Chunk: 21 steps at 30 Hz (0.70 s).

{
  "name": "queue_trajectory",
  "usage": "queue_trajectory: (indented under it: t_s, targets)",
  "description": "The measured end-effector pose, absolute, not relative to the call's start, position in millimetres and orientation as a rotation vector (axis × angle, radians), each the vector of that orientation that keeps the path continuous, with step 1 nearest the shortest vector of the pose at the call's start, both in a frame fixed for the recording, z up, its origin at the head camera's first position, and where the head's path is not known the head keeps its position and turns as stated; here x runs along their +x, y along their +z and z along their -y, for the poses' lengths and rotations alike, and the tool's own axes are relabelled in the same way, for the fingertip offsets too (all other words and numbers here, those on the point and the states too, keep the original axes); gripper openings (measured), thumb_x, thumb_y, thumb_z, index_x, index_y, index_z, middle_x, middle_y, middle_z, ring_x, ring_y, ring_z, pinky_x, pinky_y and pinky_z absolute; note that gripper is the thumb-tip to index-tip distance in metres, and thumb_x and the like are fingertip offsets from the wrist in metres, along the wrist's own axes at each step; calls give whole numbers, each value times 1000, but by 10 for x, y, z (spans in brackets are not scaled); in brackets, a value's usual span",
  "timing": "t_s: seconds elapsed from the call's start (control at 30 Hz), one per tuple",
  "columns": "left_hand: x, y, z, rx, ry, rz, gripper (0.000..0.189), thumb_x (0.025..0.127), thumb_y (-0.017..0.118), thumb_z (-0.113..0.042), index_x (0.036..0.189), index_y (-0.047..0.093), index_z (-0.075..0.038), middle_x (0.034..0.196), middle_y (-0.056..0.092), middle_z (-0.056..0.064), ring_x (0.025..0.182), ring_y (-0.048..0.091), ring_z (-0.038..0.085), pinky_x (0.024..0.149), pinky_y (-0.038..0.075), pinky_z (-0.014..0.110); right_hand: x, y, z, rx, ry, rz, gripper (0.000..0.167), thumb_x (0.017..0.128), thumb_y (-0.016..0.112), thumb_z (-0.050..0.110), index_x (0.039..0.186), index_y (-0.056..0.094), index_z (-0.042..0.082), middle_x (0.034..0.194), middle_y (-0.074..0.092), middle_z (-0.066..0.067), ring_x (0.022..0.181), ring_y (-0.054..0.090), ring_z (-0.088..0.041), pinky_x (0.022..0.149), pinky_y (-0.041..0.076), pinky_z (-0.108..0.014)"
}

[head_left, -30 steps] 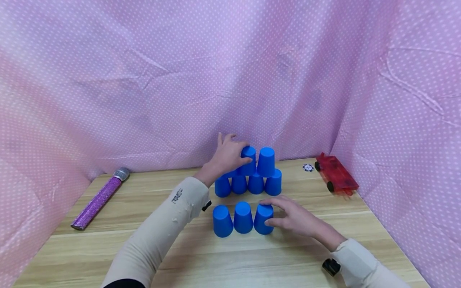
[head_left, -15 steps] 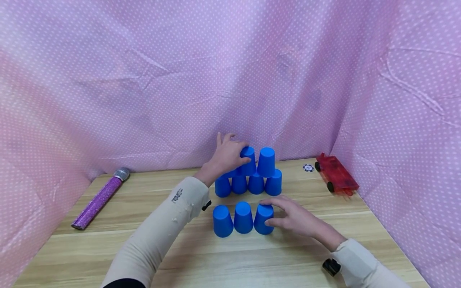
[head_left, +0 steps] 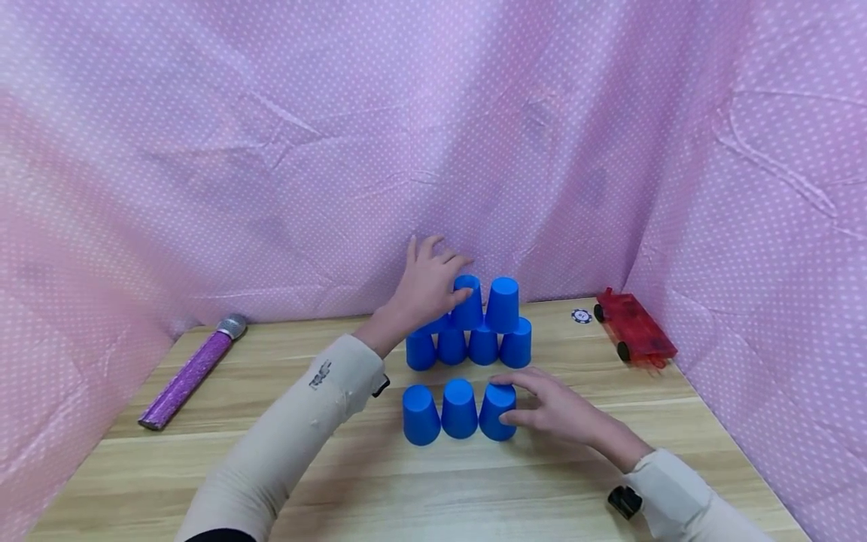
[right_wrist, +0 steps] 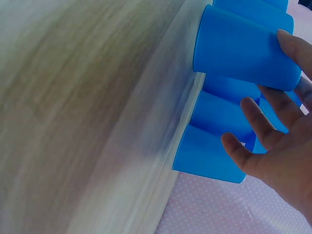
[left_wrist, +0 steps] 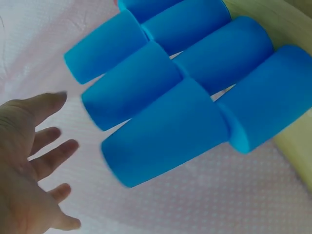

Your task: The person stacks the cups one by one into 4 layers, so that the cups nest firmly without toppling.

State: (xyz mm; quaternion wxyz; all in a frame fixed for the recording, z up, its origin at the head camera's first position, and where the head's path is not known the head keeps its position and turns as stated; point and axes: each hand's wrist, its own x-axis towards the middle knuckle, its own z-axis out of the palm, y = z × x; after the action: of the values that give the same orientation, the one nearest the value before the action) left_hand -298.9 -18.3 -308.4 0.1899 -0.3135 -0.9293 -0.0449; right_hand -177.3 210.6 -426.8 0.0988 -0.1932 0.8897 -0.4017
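Observation:
Upside-down blue cups stand in two groups. Toward the back, a two-tier stack has a lower row of several cups [head_left: 483, 346] and three upper cups [left_wrist: 165, 134]; the head view hides part of the upper left one. My left hand [head_left: 427, 284] is beside the stack's upper left, fingers spread and apart from the cups in the left wrist view. Nearer me, three cups stand in a row: a left cup [head_left: 421, 415], a middle cup [head_left: 460, 410] and a right cup [right_wrist: 243, 48]. My right hand [head_left: 557, 406] holds that right cup between thumb and index finger, other fingers loose.
A purple glitter microphone [head_left: 190, 376] lies on the left of the wooden table [head_left: 433, 497]. At the back right are a poker chip [head_left: 581, 316] and a red toy car [head_left: 635, 327]. Pink dotted cloth [head_left: 325, 150] hangs behind and at the sides.
My left hand has lifted slightly and its fingers have come off the stack's upper cups. My right hand stays at the right front cup. The cups keep their arrangement.

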Motion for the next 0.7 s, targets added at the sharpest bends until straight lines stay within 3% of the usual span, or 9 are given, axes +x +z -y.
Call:
queue_trajectory:
  t_s: [0.1,0.23,0.33,0.4,0.47,0.7]
  targets:
    - [-2856,-3034,304,-948,-219,2445,46,95,69,-36,137,60,-19,131,68,4,139,45,32,119,31,56,-1774,-4265,-2089,-570,-1185,-2632,56,90,75,37,141,57,23,138,57,-5,132,50,-36,102,47,-62]
    - [-2634,-3007,503,-1035,-474,2398,40,97,67,-29,134,62,-16,117,74,2,112,65,22,95,55,39,-1780,-4261,-2077,-571,-1176,-2637,55,90,74,38,141,57,26,137,56,-5,131,50,-36,102,48,-61]
    - [-2457,-3042,674,-1053,-694,2512,35,99,64,-29,131,63,-17,107,75,-1,96,69,14,80,58,33,-1784,-4257,-2077,-567,-1168,-2649,54,90,74,39,141,57,30,137,57,-5,130,51,-33,101,49,-61]
    - [-2356,-3110,796,-1040,-797,2611,32,99,64,-31,129,64,-19,103,74,-4,94,69,11,81,58,32,-1786,-4252,-2079,-559,-1165,-2658,54,90,75,39,140,57,31,137,56,-5,130,51,-33,100,49,-61]
    - [-2283,-3221,916,-1031,-866,2700,31,99,64,-31,127,65,-19,103,73,-5,95,67,10,83,57,34,-1788,-4248,-2078,-558,-1158,-2666,55,89,75,40,141,57,30,138,56,-6,131,51,-34,100,49,-61]
    - [-2080,-3752,1210,-960,-925,2914,48,96,67,-41,138,59,-20,137,63,-1,133,53,23,107,48,51,-1774,-4243,-2069,-531,-1137,-2671,55,89,74,41,140,57,32,142,56,-6,134,49,-37,102,47,-64]
